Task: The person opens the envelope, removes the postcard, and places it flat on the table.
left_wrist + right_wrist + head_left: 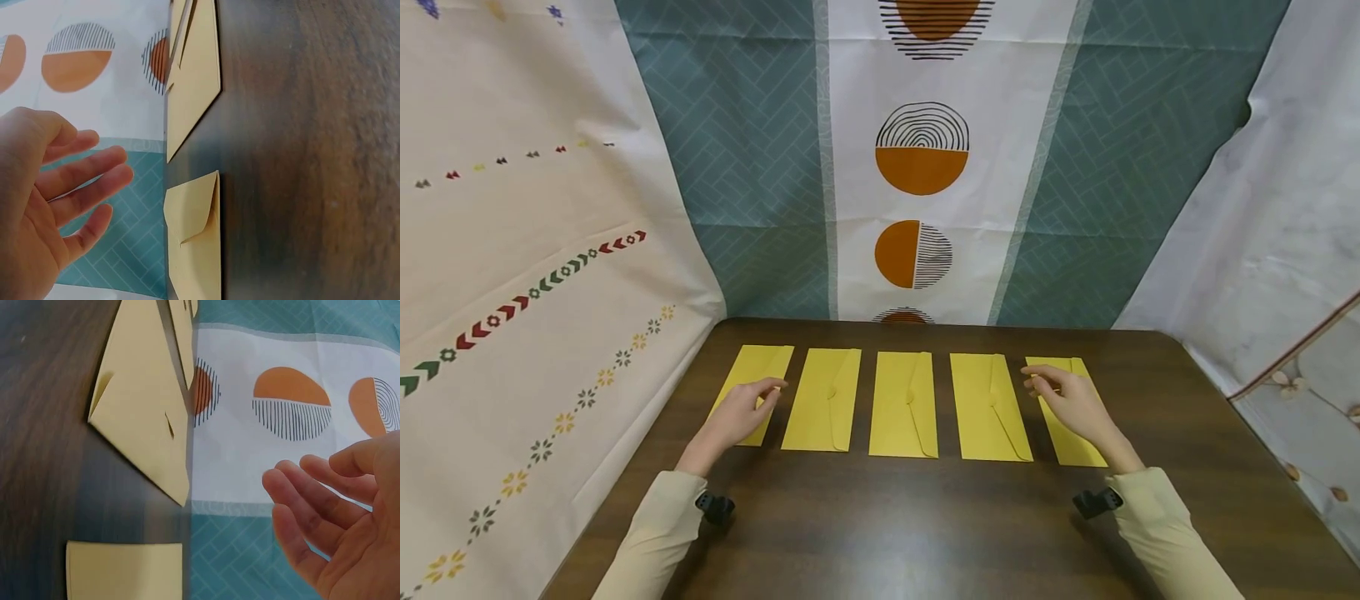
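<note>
Several yellow envelopes lie in a row across the wooden table, their flaps facing up. Over the leftmost envelope (737,375) hovers my left hand (741,414), its fingers loosely bent and holding nothing. My right hand (1075,404) is held above the rightmost envelope (1075,442), also with nothing in its relaxed fingers. Between them lie the second envelope (820,400), the middle envelope (898,408) and the fourth envelope (988,408). Both wrist views show the left hand (62,194) and the right hand (331,519) raised apart from the envelopes.
The brown table (880,525) has a far edge against a teal and white curtain (760,167) with orange circles. A patterned white cloth (550,292) hangs at the left, and another pale cloth (1292,233) at the right. Each wrist carries a small black camera (715,507).
</note>
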Demonstrator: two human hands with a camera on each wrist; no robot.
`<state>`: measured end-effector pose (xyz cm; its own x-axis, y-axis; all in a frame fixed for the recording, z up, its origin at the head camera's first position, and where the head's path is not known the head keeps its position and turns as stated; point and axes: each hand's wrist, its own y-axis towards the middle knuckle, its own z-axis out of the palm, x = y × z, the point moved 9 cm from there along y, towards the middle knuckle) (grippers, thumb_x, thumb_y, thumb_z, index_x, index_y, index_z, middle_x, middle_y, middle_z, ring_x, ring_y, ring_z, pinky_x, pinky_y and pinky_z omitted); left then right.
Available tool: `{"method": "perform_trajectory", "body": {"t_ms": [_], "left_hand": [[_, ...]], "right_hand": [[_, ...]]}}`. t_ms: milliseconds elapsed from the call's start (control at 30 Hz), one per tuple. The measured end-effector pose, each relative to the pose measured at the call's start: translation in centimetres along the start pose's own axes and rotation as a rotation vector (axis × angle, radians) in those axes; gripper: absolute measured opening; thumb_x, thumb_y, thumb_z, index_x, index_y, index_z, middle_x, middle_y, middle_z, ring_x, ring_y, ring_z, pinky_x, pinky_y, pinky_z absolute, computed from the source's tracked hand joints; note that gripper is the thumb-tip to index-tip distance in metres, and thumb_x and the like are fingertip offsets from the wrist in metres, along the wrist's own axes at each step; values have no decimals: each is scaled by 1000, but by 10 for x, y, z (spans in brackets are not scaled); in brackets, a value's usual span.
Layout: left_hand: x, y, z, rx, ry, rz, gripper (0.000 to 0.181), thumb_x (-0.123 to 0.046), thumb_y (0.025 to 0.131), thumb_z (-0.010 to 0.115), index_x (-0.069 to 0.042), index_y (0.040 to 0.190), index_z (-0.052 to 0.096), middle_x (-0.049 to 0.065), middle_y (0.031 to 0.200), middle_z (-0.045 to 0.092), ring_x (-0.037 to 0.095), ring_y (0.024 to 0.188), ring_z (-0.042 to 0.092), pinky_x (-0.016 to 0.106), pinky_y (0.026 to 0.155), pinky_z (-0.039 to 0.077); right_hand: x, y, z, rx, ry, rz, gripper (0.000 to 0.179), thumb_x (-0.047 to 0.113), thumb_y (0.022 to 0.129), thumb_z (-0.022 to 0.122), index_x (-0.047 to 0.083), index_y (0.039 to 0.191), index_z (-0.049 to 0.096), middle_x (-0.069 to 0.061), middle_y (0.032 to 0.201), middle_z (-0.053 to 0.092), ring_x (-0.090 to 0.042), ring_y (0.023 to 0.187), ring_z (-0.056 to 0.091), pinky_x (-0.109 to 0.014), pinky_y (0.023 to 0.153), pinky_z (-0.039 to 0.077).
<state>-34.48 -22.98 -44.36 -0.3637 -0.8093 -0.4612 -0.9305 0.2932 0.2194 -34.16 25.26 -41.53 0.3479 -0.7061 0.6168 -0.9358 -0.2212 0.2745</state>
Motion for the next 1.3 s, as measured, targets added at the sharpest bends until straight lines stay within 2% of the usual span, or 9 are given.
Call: {"method": "perform_trajectory", "body": {"t_ms": [133, 267, 433, 533, 667, 767, 933, 1133, 1300], "left_hand": [[5, -1, -2, 0, 4, -23, 26, -14, 98, 53, -3, 118, 66, 9, 92, 70, 9, 49, 36, 25, 48, 34], [12, -3, -3, 12, -2, -57, 27, -17, 99, 51, -3, 117, 66, 6, 81, 68, 11, 54, 40, 26, 53, 36], [20, -2, -10, -19, 13, -118, 28, -19, 99, 50, -4, 117, 66, 2, 70, 59, 13, 52, 39, 28, 50, 35], [24, -3, -15, -45, 34, -150, 29, -18, 99, 48, -4, 117, 66, 5, 73, 61, 13, 51, 39, 28, 47, 33], [31, -6, -18, -65, 54, -206, 30, -17, 98, 46, -3, 117, 66, 13, 90, 69, 13, 53, 44, 28, 46, 35], [37, -9, -20, -84, 56, -248, 31, -16, 98, 45, -3, 118, 66, 17, 97, 70, 15, 52, 45, 29, 44, 35], [44, -13, -23, -109, 69, -305, 32, -15, 97, 43, -2, 116, 66, 19, 100, 69, 17, 53, 47, 30, 43, 35], [57, -20, -26, -131, 42, -386, 34, -17, 97, 42, 0, 116, 65, 20, 101, 69, 18, 53, 50, 31, 43, 38], [71, -22, -27, -146, 24, -449, 35, -17, 95, 45, 2, 117, 64, 21, 103, 69, 26, 68, 61, 34, 50, 46]], "right_hand": [[1, 3, 5, 28, 36, 25, 28, 14, 101, 49, 2, 121, 64, -18, 101, 72, -33, 87, 70, -24, 69, 54], [4, 6, 12, 67, 90, 41, 28, 13, 101, 49, 0, 120, 63, -22, 100, 70, -36, 88, 69, -32, 71, 57], [10, 10, 16, 81, 151, 46, 29, 15, 101, 49, -2, 121, 62, -24, 103, 69, -37, 89, 68, -38, 74, 58], [13, 12, 20, 98, 183, 57, 29, 13, 101, 49, -3, 121, 62, -24, 104, 69, -36, 88, 68, -42, 76, 58], [14, 13, 25, 122, 234, 102, 29, 10, 100, 49, -5, 121, 61, -25, 104, 68, -34, 89, 69, -49, 81, 56], [13, 14, 28, 127, 256, 143, 30, 10, 101, 47, -6, 123, 60, -26, 106, 68, -32, 90, 69, -51, 84, 54], [13, 16, 33, 137, 280, 174, 32, 12, 102, 44, -6, 125, 58, -25, 108, 68, -29, 91, 69, -48, 85, 55], [19, 20, 42, 161, 360, 183, 33, 13, 102, 45, -6, 128, 55, -31, 114, 62, -34, 95, 68, -38, 81, 58], [23, 26, 52, 161, 418, 199, 36, 18, 102, 47, -4, 129, 54, -33, 123, 57, -34, 99, 67, -40, 80, 58]]}}
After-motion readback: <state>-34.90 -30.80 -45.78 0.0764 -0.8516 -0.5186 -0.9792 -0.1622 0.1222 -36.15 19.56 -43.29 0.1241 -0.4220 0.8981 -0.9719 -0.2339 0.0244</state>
